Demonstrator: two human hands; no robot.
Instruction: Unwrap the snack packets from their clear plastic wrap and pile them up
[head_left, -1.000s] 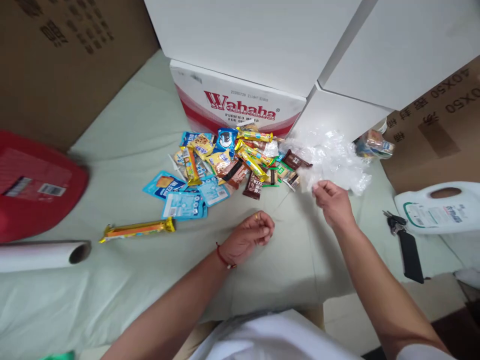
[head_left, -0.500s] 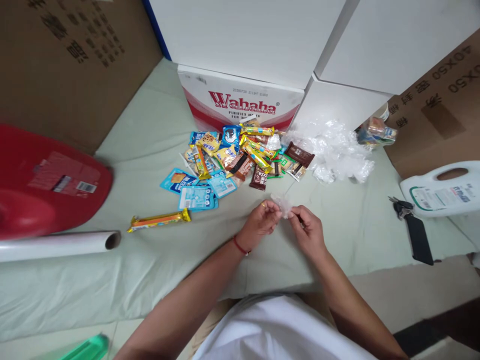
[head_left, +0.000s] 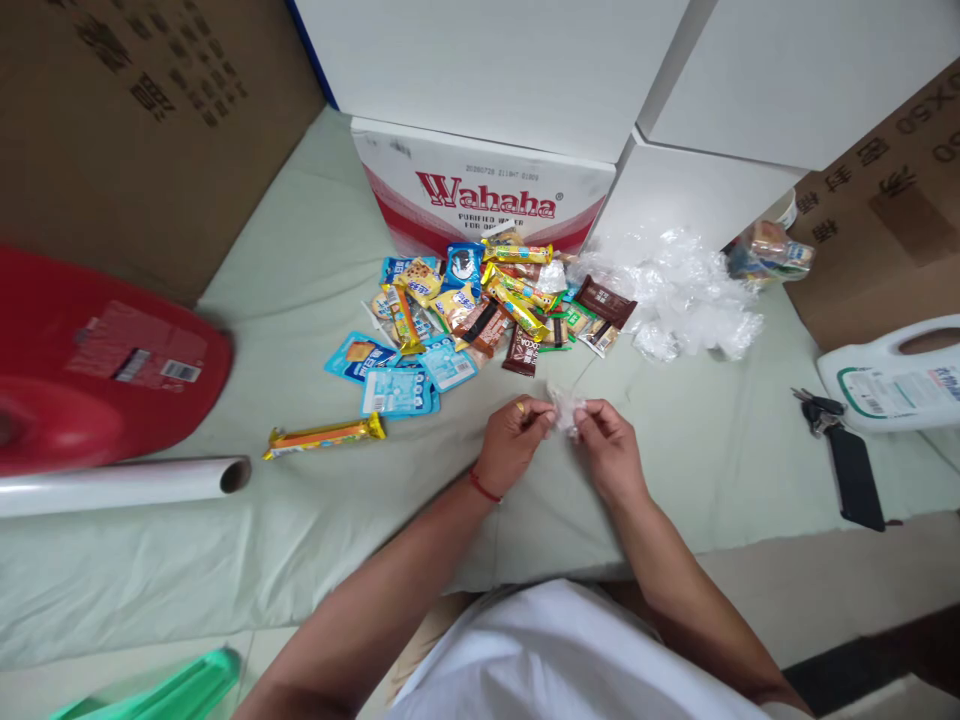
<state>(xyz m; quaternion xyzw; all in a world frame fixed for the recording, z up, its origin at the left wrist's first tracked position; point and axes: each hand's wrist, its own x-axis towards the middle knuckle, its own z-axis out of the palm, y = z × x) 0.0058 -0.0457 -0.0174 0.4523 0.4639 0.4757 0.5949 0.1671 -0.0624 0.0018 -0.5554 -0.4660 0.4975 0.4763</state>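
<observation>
Between my two hands is a small crumpled clear plastic bag, held just above the cloth. My left hand pinches its left edge between thumb and forefinger. On the other side, my right hand grips the bag with thumb and fingertips. Beyond the hands lies a pile of wrapped snacks: yellow sticks, brown cocoa packets and light-blue packets. A heap of crumpled clear plastic bags sits right of the pile. One long yellow-and-orange snack stick lies apart on the left.
A Wahaha carton stands behind the pile. On the left are a red jug and a white roll. Bagged snacks, a white bottle, keys and a black phone-like object are on the right.
My left fingers have closed up onto the bag's edge, and the right thumb has shifted on it. The view has moved slightly, and more of the green object at lower left shows.
</observation>
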